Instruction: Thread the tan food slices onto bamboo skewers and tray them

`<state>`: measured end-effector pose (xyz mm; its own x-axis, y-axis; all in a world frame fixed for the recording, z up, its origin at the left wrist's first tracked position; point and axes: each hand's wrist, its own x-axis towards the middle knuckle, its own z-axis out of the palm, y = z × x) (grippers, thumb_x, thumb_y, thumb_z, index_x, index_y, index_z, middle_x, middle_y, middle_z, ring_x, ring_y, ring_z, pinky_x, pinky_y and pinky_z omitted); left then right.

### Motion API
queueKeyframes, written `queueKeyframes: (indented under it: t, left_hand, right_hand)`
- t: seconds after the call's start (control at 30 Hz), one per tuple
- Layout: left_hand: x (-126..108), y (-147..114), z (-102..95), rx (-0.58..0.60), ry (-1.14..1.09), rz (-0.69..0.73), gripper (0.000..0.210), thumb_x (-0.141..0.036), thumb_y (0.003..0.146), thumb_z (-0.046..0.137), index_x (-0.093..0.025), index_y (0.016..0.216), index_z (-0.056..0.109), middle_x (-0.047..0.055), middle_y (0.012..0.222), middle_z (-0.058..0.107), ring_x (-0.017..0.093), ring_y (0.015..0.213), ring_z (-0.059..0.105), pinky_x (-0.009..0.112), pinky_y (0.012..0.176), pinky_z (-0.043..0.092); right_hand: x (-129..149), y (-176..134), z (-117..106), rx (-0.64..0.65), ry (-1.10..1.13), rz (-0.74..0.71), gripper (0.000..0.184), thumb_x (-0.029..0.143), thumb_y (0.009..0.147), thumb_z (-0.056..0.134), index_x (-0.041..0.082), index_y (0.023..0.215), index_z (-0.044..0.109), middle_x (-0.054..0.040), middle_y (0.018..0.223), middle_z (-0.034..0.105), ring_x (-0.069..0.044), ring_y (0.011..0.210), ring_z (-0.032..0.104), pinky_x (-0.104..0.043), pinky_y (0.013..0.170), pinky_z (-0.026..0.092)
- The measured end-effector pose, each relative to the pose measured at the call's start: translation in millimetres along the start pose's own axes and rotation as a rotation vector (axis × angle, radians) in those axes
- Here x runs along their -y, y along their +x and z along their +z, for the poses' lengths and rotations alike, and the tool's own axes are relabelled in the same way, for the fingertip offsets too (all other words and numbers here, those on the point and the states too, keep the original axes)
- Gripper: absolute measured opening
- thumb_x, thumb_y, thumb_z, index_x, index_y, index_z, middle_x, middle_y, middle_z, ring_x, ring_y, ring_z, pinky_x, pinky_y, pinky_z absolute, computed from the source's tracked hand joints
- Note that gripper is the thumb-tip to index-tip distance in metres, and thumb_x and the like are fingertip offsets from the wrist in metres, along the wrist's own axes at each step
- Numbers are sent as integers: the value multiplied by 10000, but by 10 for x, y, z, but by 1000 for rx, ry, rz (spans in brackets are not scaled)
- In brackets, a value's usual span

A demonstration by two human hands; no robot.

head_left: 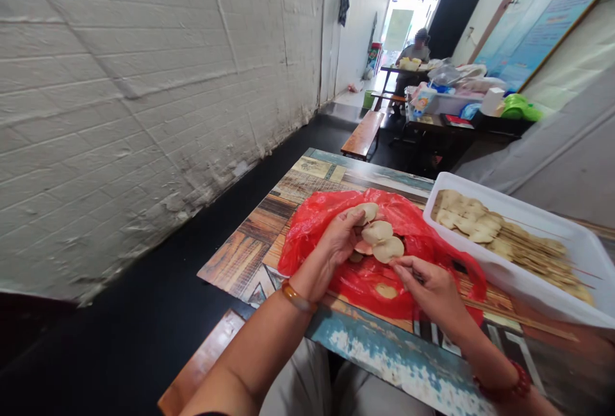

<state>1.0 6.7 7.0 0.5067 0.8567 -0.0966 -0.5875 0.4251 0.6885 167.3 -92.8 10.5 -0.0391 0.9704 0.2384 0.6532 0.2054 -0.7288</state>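
Note:
Several thin, round, pale slices (377,232) overlap in a slanting row between my hands, above a spread red plastic bag (317,217). My left hand (342,233) is closed on the upper slices, thumb and fingers at their edges. At the lower end of the row, my right hand (425,278) pinches with thumb and forefinger, right at the edge of the last slice. A stick through the row is mostly hidden by slices and fingers. More slices lie in the bag, one loose slice (385,290) near its front.
To the right, a white plastic tray (519,275) holds skewered slices (471,217). Thin wooden sticks (523,318) lie on the patterned table (240,249) in front of it. Farther off are a bench (364,134), a cluttered table and a seated person (417,50). A white wall runs along the left.

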Motion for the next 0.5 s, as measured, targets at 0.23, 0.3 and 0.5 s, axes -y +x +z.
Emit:
queueKeyframes:
  t: [0.23, 0.3, 0.5]
  left_hand:
    - [-46, 18, -29, -195, -68, 34, 308, -408, 625, 720, -167, 786, 615, 56, 706, 629, 181, 615, 585, 325, 546, 520]
    - [-32, 34, -25, -221, -71, 37, 300, -388, 620, 723, -166, 793, 617, 58, 706, 630, 179, 626, 585, 303, 542, 513]
    - [25, 69, -24, -268, -32, 66, 307, -341, 614, 733, -149, 830, 631, 45, 722, 629, 150, 628, 578, 257, 565, 497]
  right_hand:
    - [-134, 59, 28, 74, -27, 35, 297, 395, 852, 487, 196, 796, 701, 0, 634, 695, -154, 548, 649, -221, 520, 494]
    - [-181, 22, 42, 58, -50, 16, 304, 396, 857, 480, 204, 778, 703, 2, 629, 692, -155, 548, 646, -223, 522, 490]
    - [-247, -19, 74, 34, -47, -63, 287, 363, 876, 460, 214, 774, 684, -15, 752, 722, -171, 685, 674, -241, 633, 508]
